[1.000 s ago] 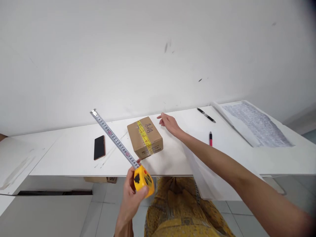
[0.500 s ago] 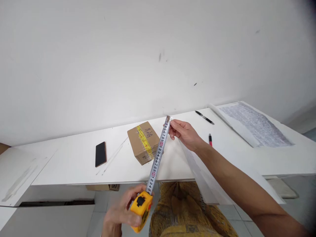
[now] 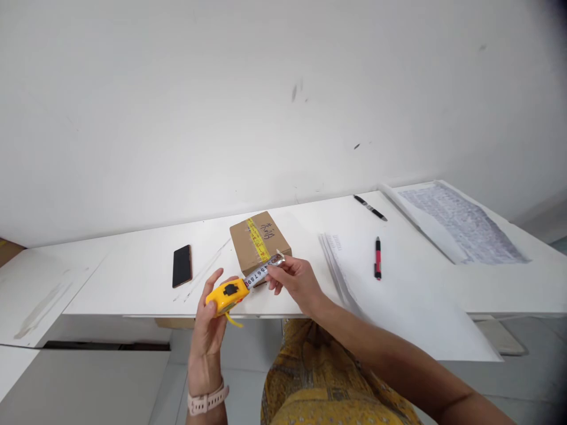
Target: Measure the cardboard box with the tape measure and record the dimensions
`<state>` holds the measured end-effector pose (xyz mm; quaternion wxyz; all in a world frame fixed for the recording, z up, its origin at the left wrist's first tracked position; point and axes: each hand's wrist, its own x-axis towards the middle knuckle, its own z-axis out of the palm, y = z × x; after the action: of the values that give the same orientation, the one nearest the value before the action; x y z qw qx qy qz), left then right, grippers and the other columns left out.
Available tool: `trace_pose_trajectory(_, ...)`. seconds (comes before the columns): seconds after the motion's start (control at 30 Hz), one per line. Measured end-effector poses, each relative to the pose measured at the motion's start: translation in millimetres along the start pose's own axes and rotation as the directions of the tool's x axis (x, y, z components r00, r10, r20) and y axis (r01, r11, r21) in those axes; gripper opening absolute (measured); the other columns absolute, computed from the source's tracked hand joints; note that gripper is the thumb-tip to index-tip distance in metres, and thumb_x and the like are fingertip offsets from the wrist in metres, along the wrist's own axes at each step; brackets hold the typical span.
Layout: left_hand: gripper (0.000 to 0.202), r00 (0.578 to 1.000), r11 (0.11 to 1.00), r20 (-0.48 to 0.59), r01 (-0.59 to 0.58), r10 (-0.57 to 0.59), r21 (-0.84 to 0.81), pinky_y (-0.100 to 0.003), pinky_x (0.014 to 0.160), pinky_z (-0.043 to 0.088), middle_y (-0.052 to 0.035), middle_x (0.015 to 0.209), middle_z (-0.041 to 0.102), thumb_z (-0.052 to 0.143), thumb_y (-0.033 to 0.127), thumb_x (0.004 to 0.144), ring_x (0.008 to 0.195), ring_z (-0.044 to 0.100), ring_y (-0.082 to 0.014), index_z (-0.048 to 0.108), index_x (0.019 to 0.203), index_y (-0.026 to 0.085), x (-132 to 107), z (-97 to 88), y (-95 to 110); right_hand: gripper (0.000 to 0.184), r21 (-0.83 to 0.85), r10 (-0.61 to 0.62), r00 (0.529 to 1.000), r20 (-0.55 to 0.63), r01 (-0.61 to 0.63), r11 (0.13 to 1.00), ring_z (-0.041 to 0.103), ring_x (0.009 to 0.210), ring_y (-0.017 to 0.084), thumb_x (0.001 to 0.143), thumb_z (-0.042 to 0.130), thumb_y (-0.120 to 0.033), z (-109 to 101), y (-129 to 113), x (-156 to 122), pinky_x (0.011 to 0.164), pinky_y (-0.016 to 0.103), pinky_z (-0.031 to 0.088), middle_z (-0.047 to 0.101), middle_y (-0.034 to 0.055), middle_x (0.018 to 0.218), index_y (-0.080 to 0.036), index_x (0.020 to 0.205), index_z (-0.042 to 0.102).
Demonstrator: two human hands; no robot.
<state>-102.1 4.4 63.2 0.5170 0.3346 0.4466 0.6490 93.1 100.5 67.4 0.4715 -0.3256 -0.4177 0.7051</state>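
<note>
My left hand [image 3: 209, 313] grips the yellow case of a tape measure [image 3: 227, 296], which has a black button on top and a yellow strap hanging below. A short length of its silver blade [image 3: 257, 275] sticks out to the right. Near the blade's hooked end, my right hand [image 3: 297, 280] pinches it between thumb and fingers. Just behind the blade sits a small brown cardboard box [image 3: 257, 237] with yellow tape across it and handwriting on top. The blade and my hands hide part of its front side.
On the white table [image 3: 133, 271] lie a black phone [image 3: 182, 266] at left, a red and black pen [image 3: 378, 258] on white papers [image 3: 411, 319], and a black pen [image 3: 370, 208]. A written sheet [image 3: 460, 224] lies at far right. A wall [image 3: 248, 118] stands behind.
The blade is much shorter outside the case. My left hand has raised the case to the table's front edge, and my right hand has come down and left, in front of the box.
</note>
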Motion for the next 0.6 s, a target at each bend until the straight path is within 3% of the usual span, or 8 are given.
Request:
trace_pose_trajectory(0.2, 0.083, 0.953, 0.991, 0.273, 0.133, -0.130, 0.005, -0.034, 0.074, 0.055, -0.0159, 0.117, 0.065, 0.085, 0.055, 0.063, 0.095, 0.066, -0.0301, 0.059, 0.132, 0.016, -0.8, 2.0, -8.7, 0.025, -0.033, 0.008, 1.000, 0.015, -0.007, 0.999, 0.054, 0.045, 0.010, 0.067, 0.074, -0.034, 12.1, -1.1, 6.0, 0.043, 0.022, 0.043, 0.063, -0.0009, 0.054, -0.019, 0.058, 0.057)
trace_pose_trajectory(0.37, 0.078, 0.921, 0.978, 0.332, 0.210, -0.204, 0.018, -0.021, 0.051, 0.044, -0.0179, 0.114, 0.066, 0.085, 0.047, 0.060, 0.085, 0.064, -0.0244, 0.063, 0.126, 0.013, 19.1, -0.3, 15.8, 0.022, -0.100, 0.002, 0.997, 0.080, 0.006, 0.995, 0.054, 0.049, 0.011, 0.069, 0.074, -0.036, 10.7, -3.6, 11.1, 0.043, 0.023, 0.043, 0.064, 0.0000, 0.060, -0.019, 0.063, 0.062)
trace_pose_trajectory(0.5, 0.066, 0.895, 0.963, 0.355, 0.258, -0.270, 0.081, -0.018, 0.046, 0.037, -0.0177, 0.108, 0.068, 0.080, 0.040, 0.062, 0.075, 0.060, -0.0186, 0.069, 0.119, 0.009, 47.6, 4.1, 41.4, 0.028, -0.116, 0.028, 0.997, 0.079, -0.019, 0.993, 0.053, 0.052, 0.011, 0.070, 0.076, -0.043, 4.4, -2.7, 16.5, 0.043, 0.023, 0.043, 0.063, 0.0000, 0.064, -0.019, 0.068, 0.064)
trace_pose_trajectory(0.6, 0.057, 0.885, 0.959, 0.376, 0.229, -0.276, 0.165, -0.017, 0.044, 0.033, -0.0166, 0.104, 0.069, 0.076, 0.036, 0.066, 0.067, 0.055, -0.0135, 0.072, 0.116, 0.008, 68.1, 10.7, 54.9, 0.031, -0.120, -0.011, 1.000, 0.001, 0.011, 0.993, 0.053, 0.054, 0.011, 0.074, 0.073, -0.048, -13.9, -2.5, 21.5, 0.045, 0.023, 0.043, 0.063, 0.0004, 0.067, -0.018, 0.070, 0.065)
